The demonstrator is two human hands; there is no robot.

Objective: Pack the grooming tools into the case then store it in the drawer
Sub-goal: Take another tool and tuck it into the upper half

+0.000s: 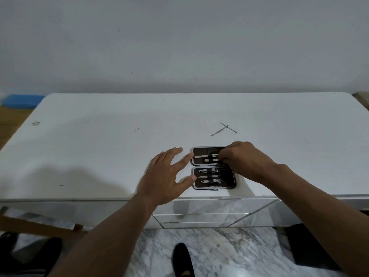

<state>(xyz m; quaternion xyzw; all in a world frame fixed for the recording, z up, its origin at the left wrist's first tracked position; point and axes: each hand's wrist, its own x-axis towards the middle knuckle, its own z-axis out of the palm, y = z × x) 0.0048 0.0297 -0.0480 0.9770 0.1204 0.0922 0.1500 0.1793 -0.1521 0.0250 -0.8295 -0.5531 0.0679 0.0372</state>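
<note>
The case is lying open near the front edge of the white tabletop, its two dark-lined halves facing up, one behind the other. The near half is holding several metal tools under an elastic strap; the far half is holding at least two more. The right hand is reaching over the right end of the far half with its fingers curled down at the strap, apparently seating a tool there; whether those fingers are pinching a tool or only pressing on one cannot be told, as the hand is covering the spot. The left hand is resting open with fingers spread, holding nothing, its fingertips touching the left edge of the case as if steadying it. Two thin tools are lying crossed on the tabletop, well behind the case and not yet packed. The packing step therefore appears to be in progress. The next move is likely calling for the right hand to fetch those two tools and slide each under a free strap, before closing the case and opening a drawer below the tabletop.
</note>
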